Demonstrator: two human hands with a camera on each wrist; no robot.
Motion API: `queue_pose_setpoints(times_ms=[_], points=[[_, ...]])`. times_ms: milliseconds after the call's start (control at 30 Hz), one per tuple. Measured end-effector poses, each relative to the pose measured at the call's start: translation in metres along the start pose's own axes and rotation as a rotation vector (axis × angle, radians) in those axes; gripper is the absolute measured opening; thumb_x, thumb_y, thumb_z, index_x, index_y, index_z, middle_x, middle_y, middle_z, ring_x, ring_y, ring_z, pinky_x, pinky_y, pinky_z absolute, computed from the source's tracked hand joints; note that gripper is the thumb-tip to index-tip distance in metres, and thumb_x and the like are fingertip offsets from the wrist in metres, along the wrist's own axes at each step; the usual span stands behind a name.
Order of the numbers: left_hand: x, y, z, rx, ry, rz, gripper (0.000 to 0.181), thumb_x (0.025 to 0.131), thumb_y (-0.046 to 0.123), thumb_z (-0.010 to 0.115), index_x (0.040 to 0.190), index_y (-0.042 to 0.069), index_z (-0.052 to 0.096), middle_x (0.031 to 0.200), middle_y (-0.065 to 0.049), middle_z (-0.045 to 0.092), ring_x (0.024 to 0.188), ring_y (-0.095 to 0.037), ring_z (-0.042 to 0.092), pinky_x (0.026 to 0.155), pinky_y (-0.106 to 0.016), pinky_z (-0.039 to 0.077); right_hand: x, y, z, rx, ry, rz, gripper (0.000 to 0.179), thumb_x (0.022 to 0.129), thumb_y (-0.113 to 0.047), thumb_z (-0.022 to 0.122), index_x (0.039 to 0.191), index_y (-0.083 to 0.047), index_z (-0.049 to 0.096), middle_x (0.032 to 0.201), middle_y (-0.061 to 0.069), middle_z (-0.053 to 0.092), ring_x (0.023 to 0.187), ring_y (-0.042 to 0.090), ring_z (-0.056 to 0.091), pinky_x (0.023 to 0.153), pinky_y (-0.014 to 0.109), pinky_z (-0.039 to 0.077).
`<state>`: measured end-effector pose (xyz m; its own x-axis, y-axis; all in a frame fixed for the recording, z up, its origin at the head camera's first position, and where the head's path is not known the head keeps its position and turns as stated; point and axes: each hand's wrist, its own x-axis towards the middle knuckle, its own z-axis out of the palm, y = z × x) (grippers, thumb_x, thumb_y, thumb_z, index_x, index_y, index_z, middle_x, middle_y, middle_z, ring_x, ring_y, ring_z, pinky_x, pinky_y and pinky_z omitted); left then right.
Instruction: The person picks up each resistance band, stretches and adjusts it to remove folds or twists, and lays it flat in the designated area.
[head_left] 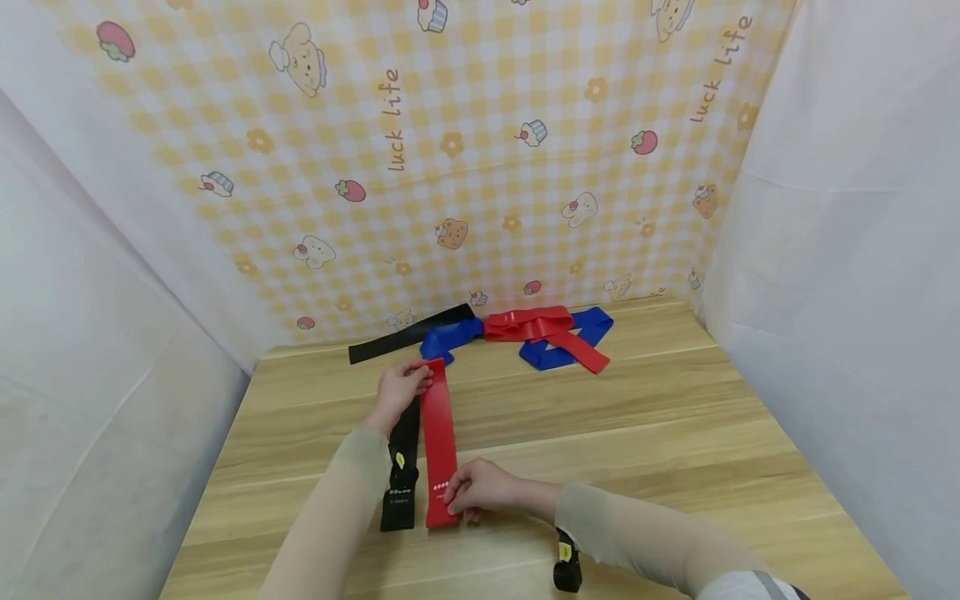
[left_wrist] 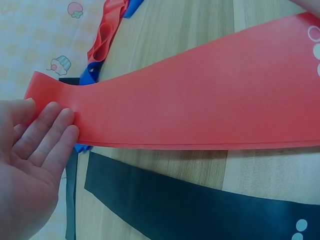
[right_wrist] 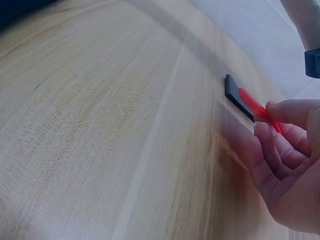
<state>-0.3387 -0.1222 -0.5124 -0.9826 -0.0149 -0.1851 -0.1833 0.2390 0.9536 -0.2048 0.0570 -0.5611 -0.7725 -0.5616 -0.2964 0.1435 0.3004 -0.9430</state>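
Note:
A flat red resistance band (head_left: pixel 439 425) stretches lengthwise between the two hands over the table. At its far end the left hand (head_left: pixel 401 392) pinches it; in the left wrist view that hand's thumb (left_wrist: pixel 22 111) lies at the band's folded end. The right hand (head_left: pixel 483 487) grips the near end beside the printed white dots, and the right wrist view shows the red edge (right_wrist: pixel 260 110) between thumb and fingers. Just left of the red band lies a black resistance band (head_left: pixel 398 510), partly under the left arm.
Along the back lie another black band (head_left: pixel 408 333), crumpled blue bands (head_left: pixel 450 335) (head_left: pixel 540 358) and a bunched red band (head_left: pixel 528 323). A black strap with a yellow label (head_left: pixel 567 562) shows by the right forearm. A checked cloth (head_left: pixel 480 167) hangs behind the wooden table (head_left: pixel 600 433).

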Motion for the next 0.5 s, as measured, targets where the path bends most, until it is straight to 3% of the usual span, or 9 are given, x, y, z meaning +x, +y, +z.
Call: queue_pose_setpoints(times_ms=[500], points=[[-0.0025,0.0027,0.0003,0.018,-0.006,0.013,0.030,0.099,0.012,0.056,0.124,-0.004,0.060,0.110,-0.021,0.066,0.096,-0.027,0.066,0.084,-0.034,0.054,0.0056,0.0037,0.0058,-0.045,0.024,0.024,0.008,0.080,0.001,0.075,0.078,-0.004,0.069,0.063,0.004,0.065,0.046,0.014,0.052,0.044,0.027,0.049]])
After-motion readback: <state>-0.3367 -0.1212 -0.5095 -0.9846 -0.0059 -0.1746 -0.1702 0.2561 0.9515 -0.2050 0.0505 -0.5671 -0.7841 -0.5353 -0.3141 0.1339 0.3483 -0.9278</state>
